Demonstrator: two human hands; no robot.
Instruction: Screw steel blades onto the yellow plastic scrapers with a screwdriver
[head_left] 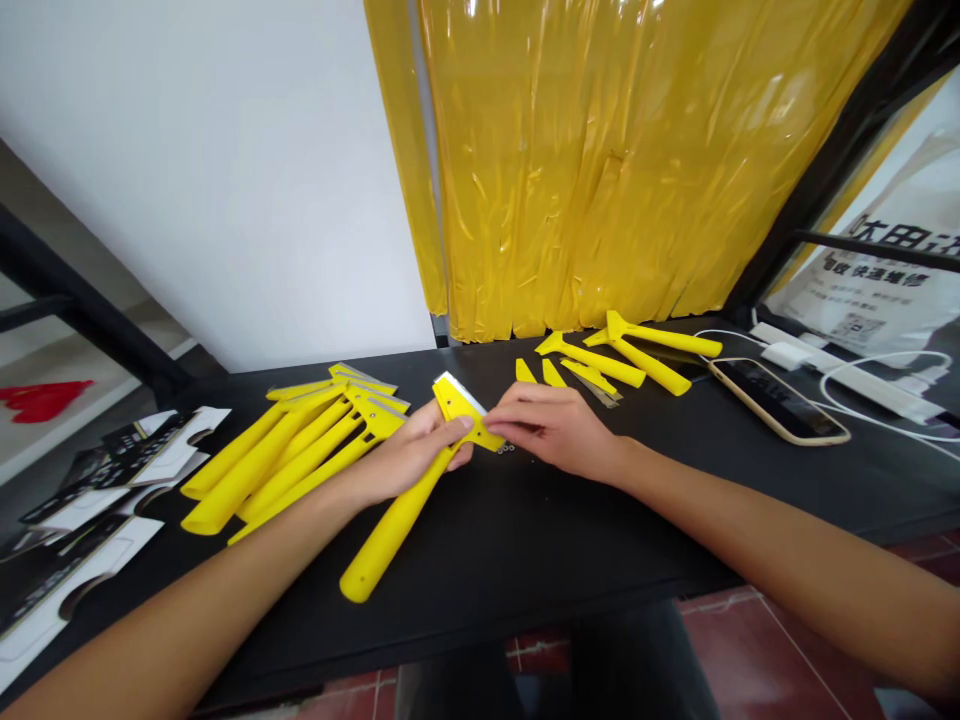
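Note:
My left hand (409, 455) is wrapped round the neck of a yellow scraper (397, 530), its thumb pressed on the flat head. A bright metal blade edge shows along the far side of that head. My right hand (562, 428) pinches at the right end of the head; whatever its fingertips hold, if anything, is hidden. Small metal nuts (506, 449) lie on the black table just below those fingers. To the left, several yellow scrapers with blades (300, 440) are piled together, handles pointing toward me.
On the right lie yellow handles (645, 355) and loose yellow head plates (589, 377). A phone (780, 400), white cables and a power strip (847, 365) are farther right. Printed card sleeves (97, 560) cover the left end of the black table (600, 560). A yellow plastic curtain (600, 180) hangs behind.

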